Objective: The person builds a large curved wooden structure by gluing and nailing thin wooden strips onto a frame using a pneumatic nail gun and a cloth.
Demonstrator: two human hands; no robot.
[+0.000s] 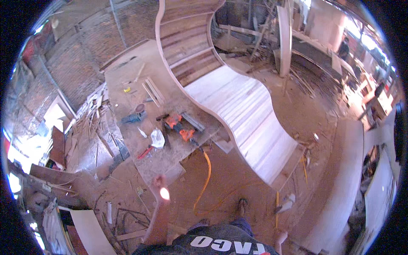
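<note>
My left hand (160, 182) is raised at the near edge of the worktable (165, 161), a bright patch of light on its wrist. Its fingers are small and blurred, and no object shows in it. My right hand (280, 236) hangs low beside my body, its fingers unclear. Beyond the left hand lie a red-handled tool (145, 153), a clear plastic bag (157, 138) and a white-tipped small item (143, 133). Orange and black power tools (180, 128) lie farther back, with a teal angle grinder (134, 117) to their left.
A large wavy slatted wooden piece (238, 100) rises along the table's right side. A yellow hose (208, 170) drops to the dusty floor. Wood strips (153, 91) lie on the table; offcuts (95, 123) pile at left. A curved panel (335, 182) stands at right.
</note>
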